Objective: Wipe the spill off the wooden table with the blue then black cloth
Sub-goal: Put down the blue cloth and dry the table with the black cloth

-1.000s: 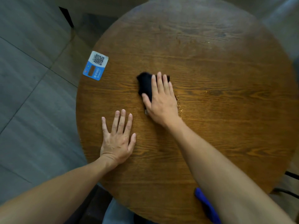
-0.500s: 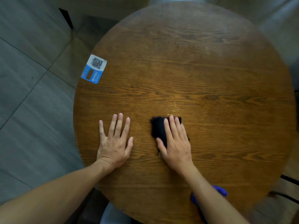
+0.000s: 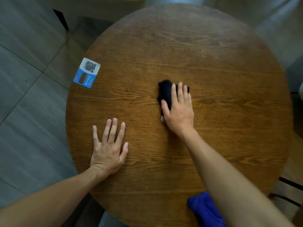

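Note:
A round wooden table [image 3: 221,120] fills the view. My right hand [image 3: 179,110] lies flat on a crumpled black cloth [image 3: 164,91] near the table's middle, fingers pressing it down; most of the cloth pokes out past my fingertips and thumb. My left hand [image 3: 108,148] rests palm down on the wood at the near left, fingers spread, holding nothing. A blue cloth [image 3: 205,208] lies bunched at the table's near edge, partly hidden under my right forearm. I can make out no wet patch on the wood.
A blue and white QR-code sticker [image 3: 87,72] sits on the table's left edge. Grey floor tiles [image 3: 27,104] lie to the left. A dark chair frame [image 3: 290,182] shows at the lower right.
My right hand slid the black cloth toward me, then pushed it back away to the table's middle. My left hand stayed flat in place.

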